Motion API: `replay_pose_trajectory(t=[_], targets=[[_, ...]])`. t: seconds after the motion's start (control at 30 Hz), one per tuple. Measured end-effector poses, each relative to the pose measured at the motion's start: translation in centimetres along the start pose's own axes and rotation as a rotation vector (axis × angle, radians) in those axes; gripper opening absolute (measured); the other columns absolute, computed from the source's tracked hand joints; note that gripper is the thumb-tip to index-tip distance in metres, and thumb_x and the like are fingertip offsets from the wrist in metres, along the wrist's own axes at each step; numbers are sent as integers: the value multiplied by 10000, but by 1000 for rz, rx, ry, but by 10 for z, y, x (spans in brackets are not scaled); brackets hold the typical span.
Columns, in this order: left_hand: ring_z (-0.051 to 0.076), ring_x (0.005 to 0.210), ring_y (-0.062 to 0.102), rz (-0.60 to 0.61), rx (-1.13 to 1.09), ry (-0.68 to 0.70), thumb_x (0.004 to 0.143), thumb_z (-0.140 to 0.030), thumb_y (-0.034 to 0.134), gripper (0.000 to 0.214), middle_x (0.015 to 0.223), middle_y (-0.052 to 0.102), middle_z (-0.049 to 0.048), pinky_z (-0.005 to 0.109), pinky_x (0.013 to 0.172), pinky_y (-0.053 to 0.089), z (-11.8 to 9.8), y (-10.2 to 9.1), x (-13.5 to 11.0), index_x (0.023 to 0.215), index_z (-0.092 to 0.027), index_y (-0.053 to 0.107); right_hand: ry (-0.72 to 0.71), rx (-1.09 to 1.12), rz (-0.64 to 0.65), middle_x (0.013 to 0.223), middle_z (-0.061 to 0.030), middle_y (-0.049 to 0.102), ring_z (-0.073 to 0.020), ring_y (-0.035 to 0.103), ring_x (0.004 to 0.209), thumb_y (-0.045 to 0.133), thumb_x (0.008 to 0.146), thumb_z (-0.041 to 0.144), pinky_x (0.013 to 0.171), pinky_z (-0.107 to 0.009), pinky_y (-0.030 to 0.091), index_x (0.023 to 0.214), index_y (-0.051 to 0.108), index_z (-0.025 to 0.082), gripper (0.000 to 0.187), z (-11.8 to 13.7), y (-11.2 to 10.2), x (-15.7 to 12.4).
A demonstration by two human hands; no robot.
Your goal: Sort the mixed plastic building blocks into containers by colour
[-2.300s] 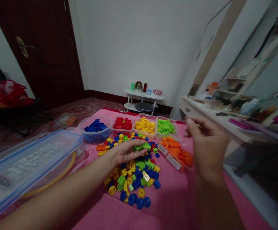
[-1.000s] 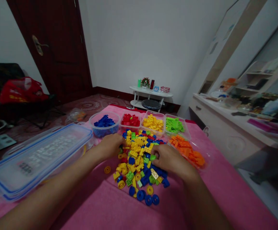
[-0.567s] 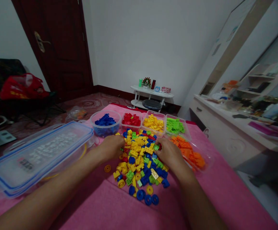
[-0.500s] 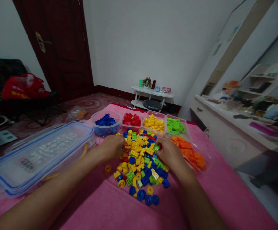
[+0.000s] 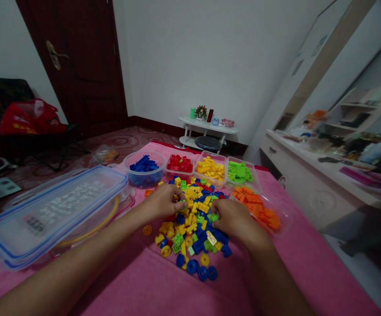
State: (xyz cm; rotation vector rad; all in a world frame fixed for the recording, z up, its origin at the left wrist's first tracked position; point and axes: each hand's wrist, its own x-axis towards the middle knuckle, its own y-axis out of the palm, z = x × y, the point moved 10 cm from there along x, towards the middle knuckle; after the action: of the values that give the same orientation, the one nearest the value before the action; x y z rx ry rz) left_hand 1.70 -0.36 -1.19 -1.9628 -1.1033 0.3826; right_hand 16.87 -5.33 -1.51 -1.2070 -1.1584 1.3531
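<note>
Evidently, the colours had been separated only in part. At the left edge of the pink cloth (image 5: 131, 281), a blue-rimmed lid (image 5: 58, 210) was laid. Toward the far left corner, blue bricks (image 5: 144, 163) were gathered in a round tub (image 5: 146, 180). The left hand (image 5: 164, 201) was reached over the mixed pile (image 5: 182, 228) mid-cloth, thumb and fingertips nearly together; whether a piece was pinched could not be told. Along the far edge, red bricks (image 5: 179, 164), then yellow bricks (image 5: 209, 169), were boxed. The right hand (image 5: 236, 216) was curled at the pile's right side, its hold hidden. Green bricks (image 5: 239, 172) were boxed near the far right corner, orange bricks (image 5: 254, 204) along the right edge. The pile was left unseparated.

Compared with half a second earlier, the left hand had been moved rightward, and orange pieces (image 5: 148, 193) were uncovered behind it; the right fingertips had been drawn slightly nearer; the filled containers had been left in place.
</note>
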Motion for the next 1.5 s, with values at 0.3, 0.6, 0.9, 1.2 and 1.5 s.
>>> replay_pose_trajectory(t=[0.3, 0.6, 0.9, 1.2, 1.5], targets=[[157, 737, 594, -118, -135, 56, 785, -376, 574, 282, 885, 678, 73, 238, 655, 428, -5, -6, 0, 905, -162, 712, -2, -50, -81, 890, -81, 689, -226, 623, 821, 494, 702, 71, 585, -288, 266, 945, 606, 198, 296, 13, 1, 2], [174, 846, 613, -163, -323, 43, 777, -351, 607, 268, 961, 684, 69, 264, 740, 454, -10, -6, -3, 949, -166, 699, 23, 393, -306, 748, -2, 609, -141, 557, 627, 586, 661, 186, 537, -237, 329, 879, 547, 201, 222, -9, -31, 4], [97, 630, 586, -55, -960, -60, 689, -357, 711, 459, 763, 640, 9, 216, 605, 451, 2, 18, 2, 1059, -131, 563, -120, 1246, -40, 783, 8, 632, -106, 596, 576, 561, 668, 120, 513, -215, 474, 1036, 576, 194, 376, 48, -13, 3], [111, 648, 572, -188, -774, -24, 779, -437, 597, 390, 776, 637, 22, 204, 572, 428, 11, 7, 3, 1021, -132, 598, -32, 1301, -17, 670, 0, 666, -129, 649, 599, 617, 730, 217, 571, -240, 542, 1097, 619, 157, 372, 42, -1, 5], [162, 793, 615, -412, -482, -24, 805, -289, 540, 212, 870, 689, 42, 248, 697, 469, 43, -15, 5, 905, -154, 669, 275, 898, -175, 599, -34, 667, -150, 649, 560, 660, 722, 133, 566, -257, 547, 1101, 623, 95, 382, -93, -44, 60]])
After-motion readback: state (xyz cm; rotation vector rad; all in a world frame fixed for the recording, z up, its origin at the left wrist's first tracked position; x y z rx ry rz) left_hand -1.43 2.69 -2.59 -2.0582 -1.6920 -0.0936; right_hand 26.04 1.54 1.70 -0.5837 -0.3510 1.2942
